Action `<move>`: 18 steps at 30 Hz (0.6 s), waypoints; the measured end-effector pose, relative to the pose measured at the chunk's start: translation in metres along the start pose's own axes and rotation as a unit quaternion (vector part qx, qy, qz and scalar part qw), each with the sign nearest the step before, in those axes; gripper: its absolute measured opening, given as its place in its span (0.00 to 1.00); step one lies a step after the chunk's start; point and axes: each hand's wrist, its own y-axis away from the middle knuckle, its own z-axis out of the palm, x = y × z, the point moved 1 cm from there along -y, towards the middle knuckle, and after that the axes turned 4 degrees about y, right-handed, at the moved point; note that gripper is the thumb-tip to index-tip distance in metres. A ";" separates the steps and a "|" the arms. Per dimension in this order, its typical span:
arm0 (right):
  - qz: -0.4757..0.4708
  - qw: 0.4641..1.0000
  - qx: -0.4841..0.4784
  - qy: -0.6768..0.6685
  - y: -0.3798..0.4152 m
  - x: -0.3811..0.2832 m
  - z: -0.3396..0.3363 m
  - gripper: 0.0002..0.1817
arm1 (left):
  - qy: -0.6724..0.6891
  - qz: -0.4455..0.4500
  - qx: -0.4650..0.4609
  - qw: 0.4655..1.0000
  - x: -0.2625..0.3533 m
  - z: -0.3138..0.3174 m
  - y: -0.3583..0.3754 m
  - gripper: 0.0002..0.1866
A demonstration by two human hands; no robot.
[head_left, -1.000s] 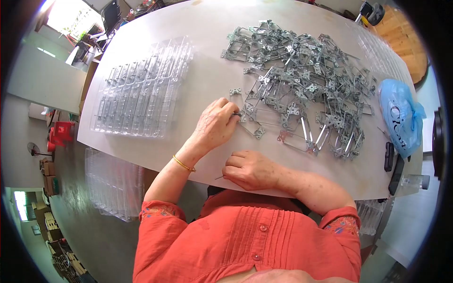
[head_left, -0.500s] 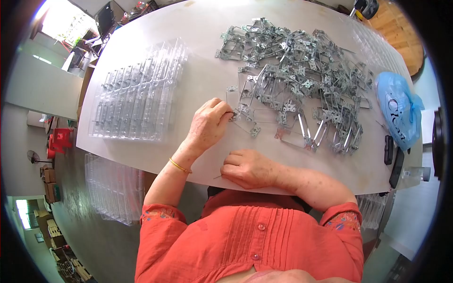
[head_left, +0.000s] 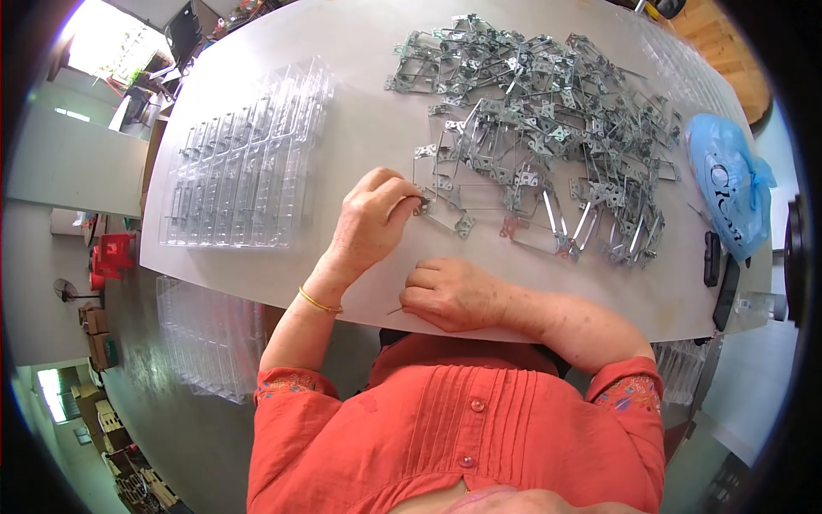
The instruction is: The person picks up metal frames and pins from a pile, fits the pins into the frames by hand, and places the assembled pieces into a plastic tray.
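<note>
My left hand (head_left: 370, 214), with a gold bangle at its wrist, pinches one end of a small metal bracket (head_left: 465, 225) between thumb and fingertips. That bracket, thin rods joined to small plates, lies at the near left edge of a heap of similar metal brackets (head_left: 548, 111). Close to the table's front edge, my right hand (head_left: 449, 294) rests with its fingers curled closed. A thin metal pin (head_left: 394, 311) sticks out to the left from under its fingers; the rest of it is hidden in the grip.
Stacked clear plastic trays (head_left: 244, 167) with metal parts in their slots stand on the left of the table (head_left: 360, 94). At the right are a tied blue plastic bag (head_left: 726, 184), a dark phone-like object (head_left: 726, 294) and a clear bottle (head_left: 758, 306). More trays (head_left: 205, 338) sit below the left edge.
The view has tilted slightly, so the table and heap appear higher. Both hands keep their grips; my left hand stays at the bracket, and my right hand has barely moved.
</note>
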 end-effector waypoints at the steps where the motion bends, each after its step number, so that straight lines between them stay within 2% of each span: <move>1: -0.001 1.000 -0.004 0.000 0.000 0.000 0.000 0.05 | 0.069 -0.048 0.024 0.996 0.003 -0.003 -0.003 0.05; 2: -0.001 1.000 -0.003 0.000 0.000 0.000 0.000 0.05 | 0.137 -0.096 0.047 0.985 0.004 -0.006 -0.004 0.04; 4: -0.004 1.000 -0.011 0.005 -0.002 0.001 -0.004 0.04 | 0.181 -0.087 0.033 0.979 -0.006 -0.009 -0.009 0.03; 5: -0.006 1.000 -0.015 0.009 -0.003 0.000 -0.007 0.04 | 0.326 -0.153 0.022 0.933 -0.010 -0.008 -0.012 0.04; 6: 0.005 1.000 0.005 -0.010 -0.004 -0.001 -0.010 0.04 | 0.463 -0.211 0.010 0.861 -0.011 -0.006 -0.015 0.05; 7: 0.016 0.999 0.024 -0.027 -0.005 -0.003 -0.015 0.05 | 0.519 -0.209 0.012 0.829 -0.014 -0.002 -0.018 0.06; 8: 0.015 0.999 0.020 -0.020 -0.005 -0.005 -0.020 0.05 | 0.523 -0.202 0.014 0.828 -0.015 0.002 -0.020 0.06; 10: 0.064 0.995 0.070 -0.042 -0.007 -0.008 -0.032 0.06 | 0.696 -0.193 0.002 0.691 -0.015 0.010 -0.025 0.06; 11: 0.065 0.995 0.066 -0.037 -0.008 -0.008 -0.040 0.06 | 0.700 -0.189 0.001 0.689 -0.016 0.012 -0.026 0.06; 13: 0.055 0.977 0.202 0.036 -0.016 -0.008 -0.066 0.09 | 0.762 -0.191 -0.042 0.618 -0.017 0.019 -0.026 0.05; 16: 0.088 0.923 0.327 0.181 -0.023 -0.002 -0.109 0.09 | 0.790 -0.158 -0.081 0.587 -0.021 0.026 -0.024 0.05; 18: 0.159 0.900 0.352 0.202 -0.020 0.008 -0.121 0.06 | 0.796 -0.153 -0.082 0.580 -0.021 0.029 -0.022 0.06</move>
